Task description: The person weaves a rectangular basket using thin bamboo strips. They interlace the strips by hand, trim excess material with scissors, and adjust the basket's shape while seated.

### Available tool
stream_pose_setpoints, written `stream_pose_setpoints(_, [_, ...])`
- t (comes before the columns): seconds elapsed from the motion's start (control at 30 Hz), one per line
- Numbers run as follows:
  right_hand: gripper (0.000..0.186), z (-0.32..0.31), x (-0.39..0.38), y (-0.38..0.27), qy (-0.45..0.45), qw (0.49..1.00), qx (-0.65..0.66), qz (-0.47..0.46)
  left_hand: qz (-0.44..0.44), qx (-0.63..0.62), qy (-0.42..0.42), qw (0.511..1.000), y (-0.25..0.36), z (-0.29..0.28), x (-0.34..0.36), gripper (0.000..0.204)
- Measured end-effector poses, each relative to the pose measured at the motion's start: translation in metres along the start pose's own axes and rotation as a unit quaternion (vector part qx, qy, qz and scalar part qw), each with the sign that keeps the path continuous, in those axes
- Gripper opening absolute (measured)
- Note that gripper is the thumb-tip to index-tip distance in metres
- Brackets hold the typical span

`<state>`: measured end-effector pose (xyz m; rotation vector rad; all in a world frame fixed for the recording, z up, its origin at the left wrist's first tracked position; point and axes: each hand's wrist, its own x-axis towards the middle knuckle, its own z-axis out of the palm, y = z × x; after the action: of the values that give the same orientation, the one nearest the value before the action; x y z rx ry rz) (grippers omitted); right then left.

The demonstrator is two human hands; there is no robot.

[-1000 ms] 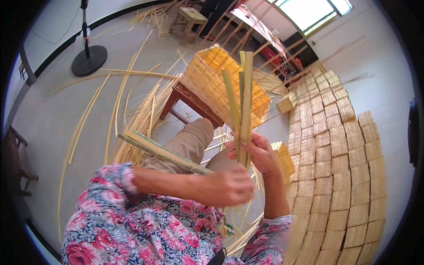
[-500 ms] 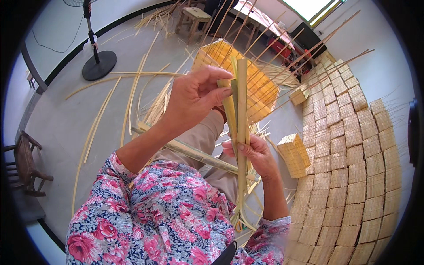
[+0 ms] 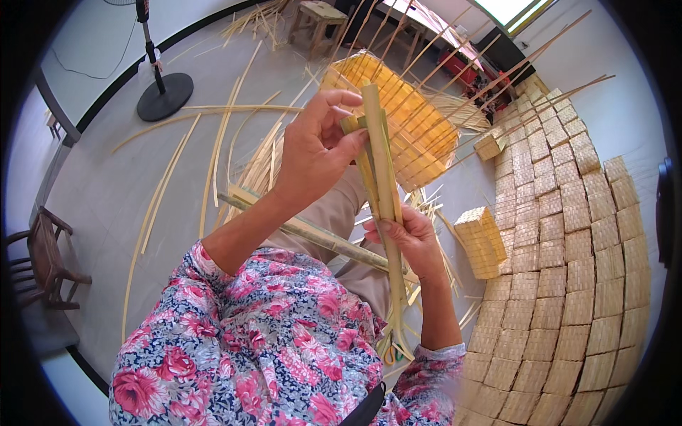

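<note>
Together, the left grip (image 3: pixel 312 153) and right grip (image 3: pixel 413 243) pinch bamboo strips (image 3: pixel 382 160) near a yellow woven basket (image 3: pixel 418 169), its contents unclear.

Fan (image 3: pixel 165 97) near the floor (image 3: pixel 106 192)'s far left edge, chair (image 3: pixel 51 252) by its left edge, stool (image 3: pixel 318 13) toward its far edge, woven boxes (image 3: pixel 561 284) along its right.

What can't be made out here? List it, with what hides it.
In the head view:
Right hand: fingers partly hidden behind split bamboo strips.
Pedestal fan: most of head cut off by upper edge.
Window: top cut off by upper edge.
Slat-backed wooden chair: left part lost in dark rim.
</note>
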<state>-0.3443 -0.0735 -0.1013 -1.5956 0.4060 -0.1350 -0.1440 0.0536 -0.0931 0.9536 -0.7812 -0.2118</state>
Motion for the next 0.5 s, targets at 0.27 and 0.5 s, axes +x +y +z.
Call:
stream_pose_setpoints(0.27, [0.03,-0.013,-0.006,0.011,0.019,1.0,0.002,-0.002,0.019,-0.039,0.012,0.999,-0.006,-0.008,-0.007,0.052])
stream_pose_setpoints(0.5, [0.024,-0.009,-0.006,0.014,0.015,0.996,-0.084,-0.028,-0.018,0.045,-0.029,0.998,-0.012,-0.021,-0.008,0.049])
